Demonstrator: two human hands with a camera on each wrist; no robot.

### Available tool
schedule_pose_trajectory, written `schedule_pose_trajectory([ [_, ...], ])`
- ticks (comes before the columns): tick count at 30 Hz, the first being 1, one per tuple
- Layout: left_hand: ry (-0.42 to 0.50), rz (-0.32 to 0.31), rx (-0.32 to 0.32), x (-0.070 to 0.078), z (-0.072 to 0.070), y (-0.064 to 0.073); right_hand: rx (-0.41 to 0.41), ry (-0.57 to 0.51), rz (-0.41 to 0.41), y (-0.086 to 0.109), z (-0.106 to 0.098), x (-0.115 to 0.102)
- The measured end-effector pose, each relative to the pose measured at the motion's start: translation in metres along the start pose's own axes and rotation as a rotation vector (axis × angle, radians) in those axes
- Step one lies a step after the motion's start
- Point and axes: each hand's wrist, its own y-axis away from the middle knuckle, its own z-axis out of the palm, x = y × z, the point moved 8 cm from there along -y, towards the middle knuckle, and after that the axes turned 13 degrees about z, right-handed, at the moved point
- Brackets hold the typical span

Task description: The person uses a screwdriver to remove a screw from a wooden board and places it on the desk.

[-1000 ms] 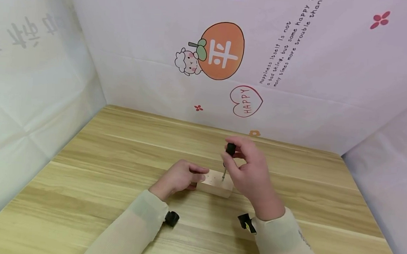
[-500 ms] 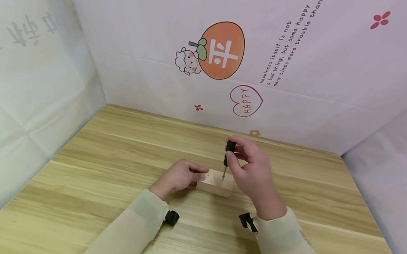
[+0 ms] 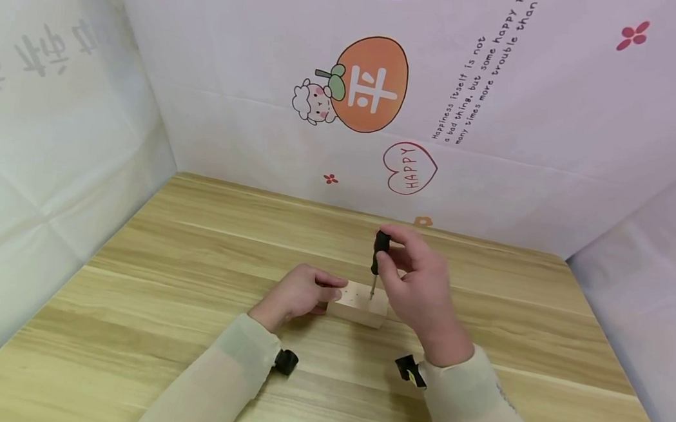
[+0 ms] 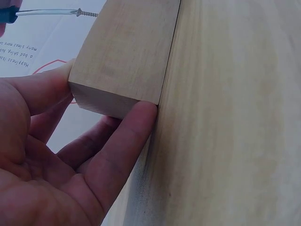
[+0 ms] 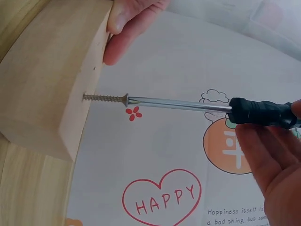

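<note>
A pale wooden block [image 3: 356,314] lies on the table, small dark holes in its top face. My left hand [image 3: 300,294] holds the block's left end, thumb on the upper edge and fingers at the end face. A threaded screw [image 5: 106,98] stands in the block's top, most of its length showing. The tip of a screwdriver [image 5: 183,104] meets the screw head, and the two are nearly in line. With thumb and fingers my right hand [image 3: 420,287] grips the dark screwdriver handle [image 5: 261,113]; the handle's end is partly cut off in the right wrist view.
The wood-grain table [image 3: 197,241] reaches back to a white printed sheet [image 3: 251,115] with an orange fruit drawing and a red heart. White sheets also hang at the left and right. Black camera mounts [image 3: 286,362] sit at both wrists.
My right fingers and thumb have shifted around the screwdriver handle, leaving more of it showing. The block and my left hand have stayed in place.
</note>
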Motion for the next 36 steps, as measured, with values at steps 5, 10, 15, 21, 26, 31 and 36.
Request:
schedule_pose_trajectory([
  [5, 0.005, -0.002, -0.004, 0.0005, 0.0008, 0.0006, 0.078, 0.129, 0.008, -0.0004, -0.0036, -0.0020],
  [10, 0.004, -0.009, -0.004, -0.0010, 0.0016, 0.0000, 0.020, 0.035, -0.009, -0.0013, -0.0039, -0.0020],
  [15, 0.003, -0.006, 0.001, -0.0027, 0.0014, -0.0012, -0.036, 0.037, -0.018, -0.0010, 0.0006, -0.0018],
  [21, 0.004, -0.007, 0.000, -0.0027, 0.0016, -0.0009, 0.016, 0.162, -0.024, -0.0008, -0.0017, -0.0036],
  [26, -0.003, -0.008, 0.003, -0.0033, 0.0012, -0.0008, -0.045, 0.116, -0.112, -0.0002, 0.0004, -0.0084],
  [31, -0.001, -0.005, -0.002, -0.0026, 0.0009, -0.0007, -0.041, 0.106, -0.132, 0.0018, 0.0009, -0.0071],
  [36, 0.006, -0.008, 0.003, -0.0012, 0.0009, -0.0010, 0.037, 0.174, -0.063, 0.0003, -0.0035, -0.0055],
])
